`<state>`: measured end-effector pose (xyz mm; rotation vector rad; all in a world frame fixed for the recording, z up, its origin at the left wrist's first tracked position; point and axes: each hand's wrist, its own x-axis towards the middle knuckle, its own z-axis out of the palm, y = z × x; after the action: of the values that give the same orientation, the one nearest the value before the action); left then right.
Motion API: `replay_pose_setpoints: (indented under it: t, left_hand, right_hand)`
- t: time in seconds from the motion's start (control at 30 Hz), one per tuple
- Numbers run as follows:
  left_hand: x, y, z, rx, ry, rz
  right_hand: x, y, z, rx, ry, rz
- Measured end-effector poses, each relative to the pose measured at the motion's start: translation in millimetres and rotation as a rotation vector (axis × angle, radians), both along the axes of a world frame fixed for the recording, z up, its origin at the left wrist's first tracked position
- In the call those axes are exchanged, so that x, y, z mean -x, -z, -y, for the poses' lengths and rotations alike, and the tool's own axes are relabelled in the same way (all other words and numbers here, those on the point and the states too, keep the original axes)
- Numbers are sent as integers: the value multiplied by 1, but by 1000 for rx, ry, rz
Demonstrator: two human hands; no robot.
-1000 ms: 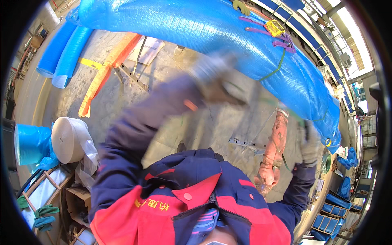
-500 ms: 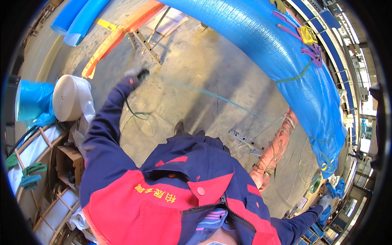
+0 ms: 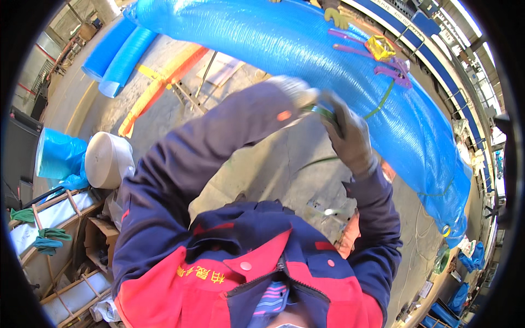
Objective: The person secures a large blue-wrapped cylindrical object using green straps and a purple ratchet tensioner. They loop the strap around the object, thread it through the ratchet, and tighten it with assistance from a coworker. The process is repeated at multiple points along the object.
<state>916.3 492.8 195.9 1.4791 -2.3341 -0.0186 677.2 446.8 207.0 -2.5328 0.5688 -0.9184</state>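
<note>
My gloved left hand point(image 3: 292, 90), somewhat blurred, is closed on a green plastic strap point(image 3: 322, 112) in front of the blue-wrapped bundle point(image 3: 251, 41). Close beside it, my right hand point(image 3: 353, 139) in a grey glove has its fingers curled round the same strap. A loose length of strap hangs below them. Another green strap band point(image 3: 381, 103) runs across the wrap up to a purple long-handled strapping tool point(image 3: 395, 72) lying on the bundle. Next to that tool sits a yellow object point(image 3: 379, 48), its kind unclear.
A co-worker's gloved hand point(image 3: 335, 18) touches the bundle's far side. Orange-wrapped supports point(image 3: 158, 87) stand beneath it. To my left are blue rolls point(image 3: 123, 60), a white roll point(image 3: 109, 160) and a wooden-framed crate point(image 3: 54, 218).
Both hands have come together before my chest, the left from the far left, the right from the far right. The strap that stretched across the floor is now gathered between them.
</note>
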Motion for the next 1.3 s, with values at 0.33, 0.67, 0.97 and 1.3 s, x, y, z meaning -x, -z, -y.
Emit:
replay_pose_setpoints:
  t: [0.33, 0.67, 0.97, 1.3]
  left_hand:
    - [-212, 109, -177, -216, -735, -212]
    - [57, -74, 20, -4, -39, 198]
    - [-152, 39, 27, -234, -464, -154]
    - [-426, 149, 160, -71, -747, 63]
  right_hand:
    - [398, -51, 116, -84, 1279, -573]
    - [72, -81, 6, 352, 108, -257]
    - [259, -58, 75, 186, 791, 79]
    - [575, -8, 52, 310, 2064, -219]
